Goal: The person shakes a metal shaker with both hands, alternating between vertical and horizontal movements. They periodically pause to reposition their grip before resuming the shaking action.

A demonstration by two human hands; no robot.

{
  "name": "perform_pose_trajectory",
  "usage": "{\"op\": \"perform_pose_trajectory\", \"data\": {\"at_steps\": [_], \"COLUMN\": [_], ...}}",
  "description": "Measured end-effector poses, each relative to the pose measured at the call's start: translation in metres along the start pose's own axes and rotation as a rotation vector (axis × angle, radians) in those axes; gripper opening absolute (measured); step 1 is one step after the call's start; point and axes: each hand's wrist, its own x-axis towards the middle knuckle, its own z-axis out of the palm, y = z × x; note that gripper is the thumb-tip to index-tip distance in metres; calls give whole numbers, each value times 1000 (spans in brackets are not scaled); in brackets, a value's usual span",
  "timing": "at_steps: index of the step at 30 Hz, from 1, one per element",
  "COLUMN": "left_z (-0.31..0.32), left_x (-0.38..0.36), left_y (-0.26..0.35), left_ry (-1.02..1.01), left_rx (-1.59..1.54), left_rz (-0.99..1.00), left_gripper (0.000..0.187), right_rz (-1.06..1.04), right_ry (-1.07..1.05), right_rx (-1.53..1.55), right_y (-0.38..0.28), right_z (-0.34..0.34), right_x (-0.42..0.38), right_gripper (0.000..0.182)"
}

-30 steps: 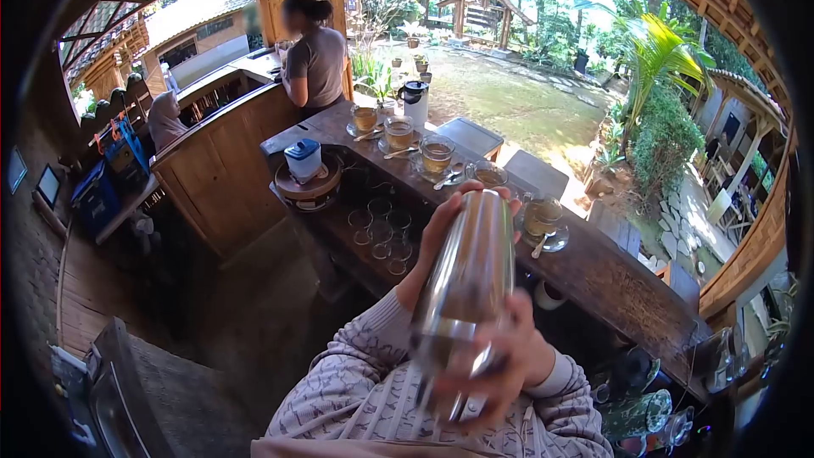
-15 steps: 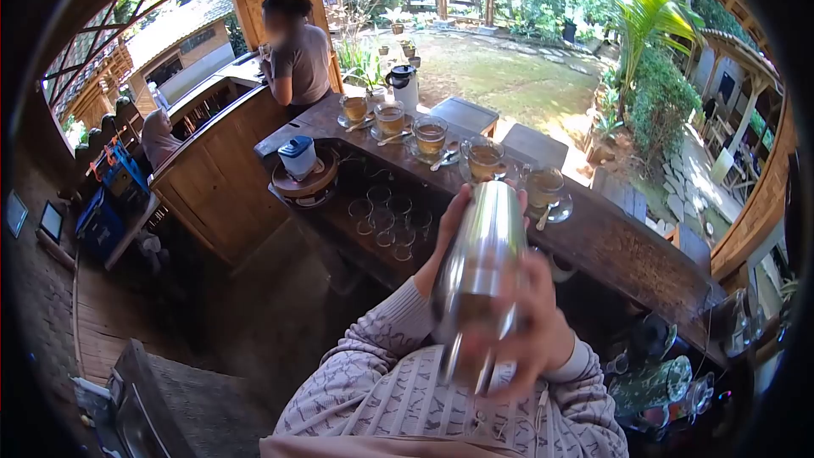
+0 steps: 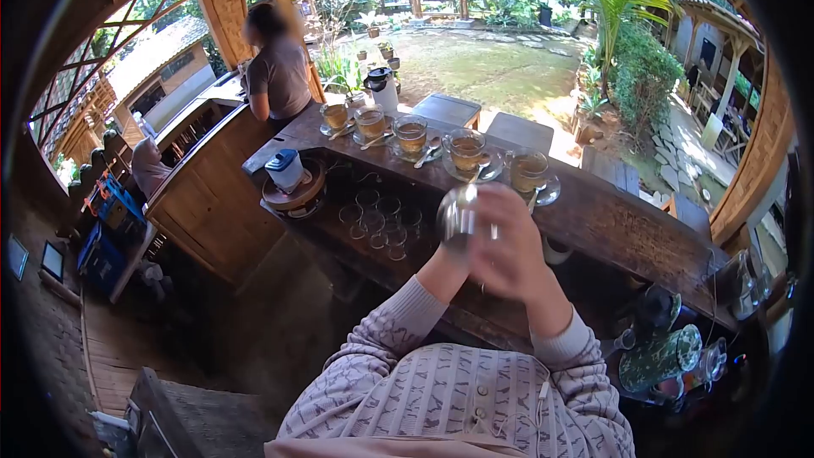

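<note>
A shiny metal cocktail shaker (image 3: pixel 456 217) is held up in front of the bar, blurred by motion and seen nearly end-on. My right hand (image 3: pixel 514 242) wraps around its near side, fingers closed and smeared. Below and behind the shaker is my left hand (image 3: pixel 453 263), closed against it, with most of its fingers hidden. Just beyond my hands, glass cups of amber drink stand on saucers with spoons; the nearest are one glass cup (image 3: pixel 528 171) on the right and another glass cup (image 3: pixel 466 151) further left.
The dark wooden counter (image 3: pixel 619 233) runs across in front of me. Several upturned glasses (image 3: pixel 379 219) sit on the lower shelf, near a blue-lidded container (image 3: pixel 287 171). Jars and a green patterned pitcher (image 3: pixel 666 362) stand at lower right. A person (image 3: pixel 280 72) stands at the far left; another person (image 3: pixel 149 168) sits lower.
The shaker has swung upward and away from my chest, turning from lengthwise to nearly end-on. Both hands moved with it. My view has shifted slightly, and the standing person has turned further away.
</note>
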Motion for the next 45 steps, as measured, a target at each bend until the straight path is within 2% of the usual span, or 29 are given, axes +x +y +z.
{"op": "perform_pose_trajectory", "data": {"at_steps": [1,2,4,6,7,9,12,13,14,15,16,17,18,20,22,24,26,28,30,31,33,34,36,37,40,42,43,44,45], "left_z": [13,28,50,83,88,106,61,47,-32,1,37,31,-45,79,106,99,57,38,33,44,79,97,126,123,77,27,44,61,78], "left_x": [0,1,8,-3,-4,-12,-2,-16,5,-3,-10,-8,9,-9,-15,-8,-1,-6,-5,6,6,1,-9,-7,11,18,12,18,27], "left_y": [3,6,18,47,57,60,47,25,-1,4,13,14,-3,56,60,57,46,23,8,18,44,48,52,49,14,-26,-36,-34,-27], "left_ry": [122,244,27,234,-187,-286,-53,-86,104,236,365,-63,-90,-207,-506,-543,-130,-93,-24,-47,-133,-235,-496,-530,-14,94,328,300,94], "left_rx": [-138,-275,-183,-460,-482,-371,-425,-225,-252,-253,-255,-176,738,-465,-465,-434,-485,-447,-360,-352,-752,-378,-318,-272,-310,-261,-244,-245,-235], "left_rz": [-34,-73,28,-170,-259,-83,-165,61,33,21,9,123,236,-167,12,1,-163,-131,-52,-61,-534,-203,-51,-33,-204,-327,-326,-350,-387], "left_gripper": [33,32,36,45,43,42,42,41,39,37,36,36,39,42,40,40,40,40,41,41,44,45,43,44,36,32,31,31,31], "right_rz": [366,368,116,-241,-387,-538,-78,143,182,529,523,293,77,-353,-575,-605,-12,254,249,240,-178,-330,-649,-567,-4,382,373,344,305], "right_ry": [235,239,167,3,64,133,-66,46,72,275,272,190,100,-34,105,206,-76,183,202,219,-52,38,241,273,77,327,466,606,461], "right_rx": [276,267,238,87,123,159,236,80,136,335,330,262,199,150,100,78,54,190,180,174,-12,128,-78,-32,66,110,114,109,39], "right_y": [7,4,-4,-49,-60,-67,-40,-32,6,4,-2,-10,-22,-64,-86,-69,-51,-4,-14,-21,-64,-80,-89,-75,-68,-13,-19,-25,-48], "right_z": [18,16,6,-13,-8,-4,-7,6,20,30,25,15,4,-13,-7,2,-3,25,13,3,-23,-24,-14,0,-56,-42,-46,-51,-65], "right_x": [-1,-3,10,26,28,26,7,13,-3,-3,0,10,18,39,35,37,21,7,10,16,30,35,24,1,14,-27,-30,-30,-20], "right_gripper": [27,27,22,18,19,20,28,35,38,34,34,28,22,15,17,22,22,24,24,24,19,27,40,44,44,37,41,44,46]}}
